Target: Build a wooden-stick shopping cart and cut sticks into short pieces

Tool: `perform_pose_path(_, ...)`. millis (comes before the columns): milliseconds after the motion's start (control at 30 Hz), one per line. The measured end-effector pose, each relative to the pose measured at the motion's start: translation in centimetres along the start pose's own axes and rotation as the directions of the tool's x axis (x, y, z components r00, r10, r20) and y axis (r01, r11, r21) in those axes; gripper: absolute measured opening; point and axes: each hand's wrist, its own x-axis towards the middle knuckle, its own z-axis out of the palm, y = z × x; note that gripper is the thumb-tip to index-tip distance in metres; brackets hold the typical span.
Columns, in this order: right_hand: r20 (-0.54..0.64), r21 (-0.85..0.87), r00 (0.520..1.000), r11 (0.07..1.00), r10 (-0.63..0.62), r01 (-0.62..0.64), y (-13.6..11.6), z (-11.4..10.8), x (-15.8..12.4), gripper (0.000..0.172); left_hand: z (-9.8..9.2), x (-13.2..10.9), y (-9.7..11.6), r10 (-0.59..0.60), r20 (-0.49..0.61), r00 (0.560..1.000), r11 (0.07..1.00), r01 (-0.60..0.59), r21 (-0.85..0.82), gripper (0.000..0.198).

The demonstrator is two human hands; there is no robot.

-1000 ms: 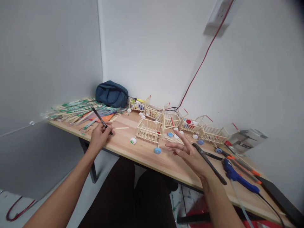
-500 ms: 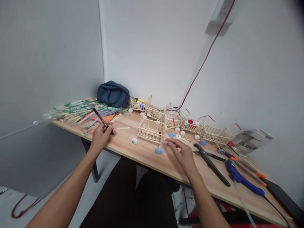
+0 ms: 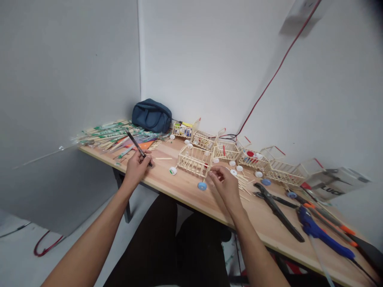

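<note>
My left hand (image 3: 138, 164) is closed around a black pen (image 3: 136, 144), which slants up and to the left above the table's front edge. At the middle of the table stands a toy shopping cart (image 3: 193, 161) built of thin wooden sticks. Two of its wheels show at the front, a white one (image 3: 172, 171) with a green mark and a blue one (image 3: 202, 186). My right hand (image 3: 225, 184) has its fingers curled in at the cart's right corner, gripping the frame there. The exact fingertip contact is partly hidden.
Several more stick carts (image 3: 227, 150) line the wall. Wrapped chopsticks (image 3: 104, 135) lie left beside a blue pouch (image 3: 152, 115). Loose sticks (image 3: 243, 183), black-handled cutters (image 3: 279, 211) and a blue glue gun (image 3: 324, 237) lie to the right.
My right hand has closed in on the cart's right corner, its fingers curling. The cart has shifted slightly left relative to the table. The view has turned a little; the pen stays in my left hand.
</note>
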Motion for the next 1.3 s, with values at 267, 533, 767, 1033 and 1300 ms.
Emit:
perform_pose_path(267,-0.019,-0.056,0.998,0.997,-0.062,0.060,0.1,1.9,1.9,0.019,0.2,-0.5,1.2,-0.012,0.008,1.000,0.988,0.013,-0.155,0.038)
perform_pose_path(533,-0.027,-0.055,0.998,0.997,-0.051,0.049,-0.3,3.4,3.5,0.020,0.0,-0.5,1.0,-0.015,0.022,1.000,0.982,0.019,-0.189,0.038)
perform_pose_path(767,-0.016,-0.088,0.995,0.992,-0.096,0.095,0.5,2.3,3.6,0.021,-0.1,-0.7,1.3,-0.028,0.038,0.999,0.978,0.035,-0.205,0.034)
perform_pose_path(1033,-0.026,-0.122,0.998,0.991,-0.050,0.046,1.0,0.5,2.7,0.019,-0.3,-0.5,0.8,-0.009,0.048,0.999,0.982,0.018,-0.189,0.030)
perform_pose_path(1300,-0.129,-0.112,0.990,0.992,0.048,-0.063,0.4,0.4,1.8,0.026,2.1,-4.7,3.8,0.161,0.149,0.976,0.981,-0.175,0.081,0.020)
